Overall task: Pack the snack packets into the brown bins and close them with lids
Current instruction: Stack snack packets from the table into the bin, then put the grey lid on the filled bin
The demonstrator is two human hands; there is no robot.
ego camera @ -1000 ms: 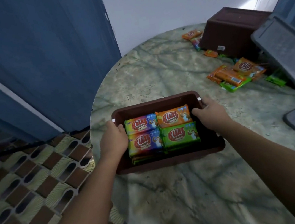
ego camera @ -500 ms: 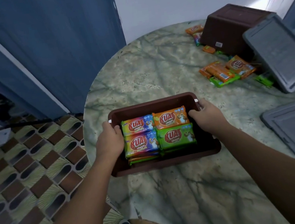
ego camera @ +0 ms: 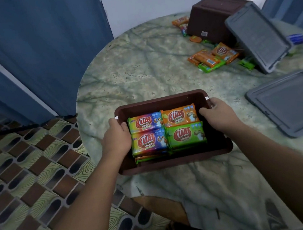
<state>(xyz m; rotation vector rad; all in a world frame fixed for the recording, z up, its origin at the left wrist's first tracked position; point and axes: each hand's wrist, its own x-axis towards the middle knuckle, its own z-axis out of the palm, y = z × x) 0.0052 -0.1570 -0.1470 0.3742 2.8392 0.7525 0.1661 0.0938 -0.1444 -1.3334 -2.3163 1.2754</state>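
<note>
A brown bin (ego camera: pixel 160 102) sits on the marbled round table (ego camera: pixel 141 68), filled with several "KUAT" snack packets (ego camera: pixel 167 131) in rainbow, orange and green wrappers. My left hand (ego camera: pixel 116 136) grips the bin's left rim, thumb inside. The right rim is held by my right hand (ego camera: pixel 218 115). A second brown bin (ego camera: pixel 211 17) lies upside down at the far right, with loose snack packets (ego camera: pixel 213 56) scattered around it. One grey lid (ego camera: pixel 255 35) leans against that bin. Another grey lid (ego camera: pixel 290 103) lies flat at the right.
Blue doors (ego camera: pixel 43 51) stand left of the table, over a patterned tiled floor (ego camera: pixel 30 177). A blue packet (ego camera: pixel 297 38) lies behind the leaning lid. The table's left edge runs close to the held bin.
The bin has come slightly toward the table's middle between my hands, and my view has shifted right. Both hands keep their hold on the rims.
</note>
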